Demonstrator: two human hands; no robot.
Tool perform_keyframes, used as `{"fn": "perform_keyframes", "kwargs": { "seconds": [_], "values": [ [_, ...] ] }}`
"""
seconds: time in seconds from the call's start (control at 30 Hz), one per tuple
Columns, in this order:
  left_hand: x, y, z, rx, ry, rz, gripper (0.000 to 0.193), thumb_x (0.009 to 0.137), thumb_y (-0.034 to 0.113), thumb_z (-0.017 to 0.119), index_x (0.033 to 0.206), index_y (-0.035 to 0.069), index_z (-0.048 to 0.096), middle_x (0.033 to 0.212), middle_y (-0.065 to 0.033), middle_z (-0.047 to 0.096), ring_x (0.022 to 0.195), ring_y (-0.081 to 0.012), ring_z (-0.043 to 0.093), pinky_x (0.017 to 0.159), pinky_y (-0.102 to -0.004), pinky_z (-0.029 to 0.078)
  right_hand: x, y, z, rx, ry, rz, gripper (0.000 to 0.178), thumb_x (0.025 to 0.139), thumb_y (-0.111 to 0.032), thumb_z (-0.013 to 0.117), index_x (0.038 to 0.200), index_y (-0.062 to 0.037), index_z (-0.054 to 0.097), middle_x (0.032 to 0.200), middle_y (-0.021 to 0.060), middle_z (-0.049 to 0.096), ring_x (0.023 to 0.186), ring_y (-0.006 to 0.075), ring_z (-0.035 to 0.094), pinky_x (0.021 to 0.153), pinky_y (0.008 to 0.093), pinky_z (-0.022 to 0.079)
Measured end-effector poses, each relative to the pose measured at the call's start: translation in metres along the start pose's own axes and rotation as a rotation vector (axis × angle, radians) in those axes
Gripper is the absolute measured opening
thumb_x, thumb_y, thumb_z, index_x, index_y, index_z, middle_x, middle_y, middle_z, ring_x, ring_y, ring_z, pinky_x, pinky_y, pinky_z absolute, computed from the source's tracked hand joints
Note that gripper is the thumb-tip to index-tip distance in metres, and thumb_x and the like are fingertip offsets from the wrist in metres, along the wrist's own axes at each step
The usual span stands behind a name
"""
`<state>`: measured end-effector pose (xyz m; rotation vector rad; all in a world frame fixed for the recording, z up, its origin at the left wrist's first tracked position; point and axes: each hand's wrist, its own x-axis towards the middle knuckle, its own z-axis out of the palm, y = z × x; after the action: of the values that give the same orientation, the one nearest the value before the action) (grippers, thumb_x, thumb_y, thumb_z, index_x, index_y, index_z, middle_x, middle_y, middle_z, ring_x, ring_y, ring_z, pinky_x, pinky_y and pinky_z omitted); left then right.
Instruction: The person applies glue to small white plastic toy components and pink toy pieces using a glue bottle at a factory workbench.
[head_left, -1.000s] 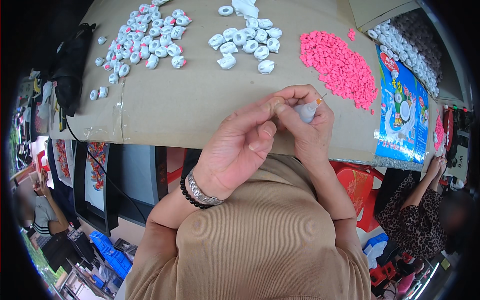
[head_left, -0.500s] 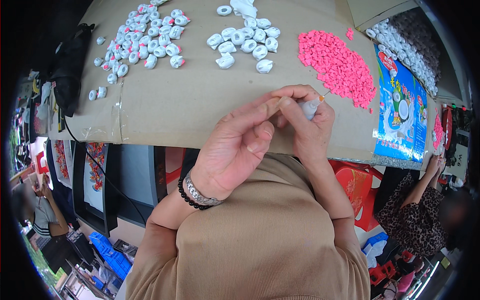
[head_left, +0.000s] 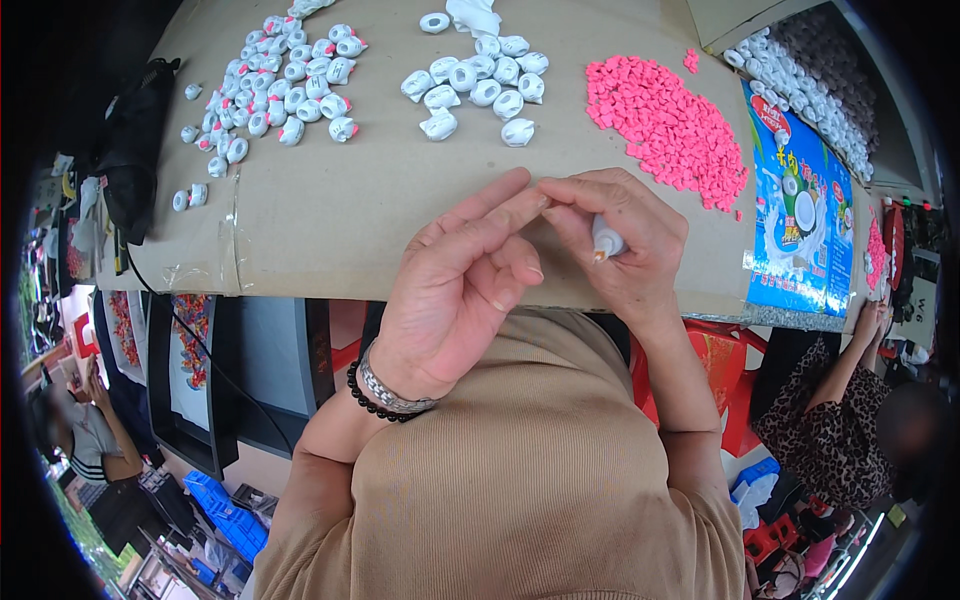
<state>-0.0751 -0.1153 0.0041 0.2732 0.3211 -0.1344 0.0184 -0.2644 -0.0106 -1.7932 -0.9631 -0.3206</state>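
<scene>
My right hand [head_left: 632,235] holds a small white needle-tip squeeze bottle [head_left: 607,237] against its palm, the orange end pointing down toward me. Its thumb and forefinger pinch together at the fingertip of my left hand [head_left: 455,260]; whether something tiny is between them is hidden. My left hand is turned palm up, two fingers stretched out and the others loosely curled. Beyond my hands lies a group of white, ring-like pieces [head_left: 486,92] with dark openings. Farther left is a larger cluster of such pieces [head_left: 285,95], several bearing pink bits. A heap of small pink pieces [head_left: 665,130] spreads to the right.
Brown sheeting covers the table [head_left: 350,220]. A black bag [head_left: 140,150] lies at its left, a cable trailing down. At right are a blue printed sheet [head_left: 800,210] and a box of white pieces [head_left: 810,100]. Red stools [head_left: 725,385] and another person [head_left: 830,410] are right.
The bottle has swung from pointing up and right to pointing down toward me in my right hand. My left fingers have stretched apart, and both hands stay together at the fingertips.
</scene>
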Motion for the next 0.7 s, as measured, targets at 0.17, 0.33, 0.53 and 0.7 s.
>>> {"fn": "perform_keyframes", "kwargs": {
  "seconds": [0.17, 0.33, 0.53, 0.7],
  "values": [
    [-0.001, 0.000, 0.005, 0.181, -0.003, 0.037, 0.054, 0.093, 0.006, 0.047, 0.140, -0.010, 0.025, 0.130, -0.0239, 0.052, 0.069, -0.0194, 0.066, 0.054, -0.0239, 0.053, 0.002, 0.002, -0.001, -0.129, -0.016, -0.108, 0.024, 0.064, 0.004, 0.072, 0.086, -0.0032, 0.066, 0.074, 0.0070, 0.065, 0.065, 0.0216, 0.063, 0.054, 0.0299, 0.051],
    [-0.004, -0.003, 0.009, 0.312, 0.022, 0.037, 0.058, 0.093, 0.005, 0.043, 0.144, -0.008, 0.016, 0.138, -0.0267, 0.042, 0.069, -0.0216, 0.066, 0.053, -0.0248, 0.052, 0.003, 0.005, -0.002, -0.180, -0.050, -0.185, 0.024, 0.060, 0.001, 0.069, 0.083, -0.0035, 0.064, 0.069, 0.0044, 0.062, 0.061, 0.0208, 0.061, 0.052, 0.0303, 0.049],
    [-0.004, -0.008, 0.009, 0.339, -0.006, 0.045, 0.064, 0.093, 0.004, 0.042, 0.146, -0.004, 0.009, 0.143, -0.0269, 0.035, 0.067, -0.0227, 0.066, 0.052, -0.0262, 0.052, -0.002, 0.008, 0.005, -0.182, -0.034, -0.169, 0.019, 0.062, -0.002, 0.067, 0.079, -0.0056, 0.060, 0.065, 0.0016, 0.058, 0.059, 0.0199, 0.059, 0.051, 0.0302, 0.048],
    [-0.002, -0.010, 0.005, 0.287, -0.010, 0.021, 0.066, 0.091, 0.003, 0.043, 0.146, -0.006, 0.007, 0.144, -0.0256, 0.035, 0.067, -0.0226, 0.066, 0.051, -0.0260, 0.051, -0.005, 0.011, 0.006, -0.189, 0.001, -0.139, 0.022, 0.061, -0.002, 0.069, 0.081, -0.0059, 0.060, 0.066, 0.0018, 0.058, 0.060, 0.0206, 0.059, 0.052, 0.0303, 0.049]
  ]
}}
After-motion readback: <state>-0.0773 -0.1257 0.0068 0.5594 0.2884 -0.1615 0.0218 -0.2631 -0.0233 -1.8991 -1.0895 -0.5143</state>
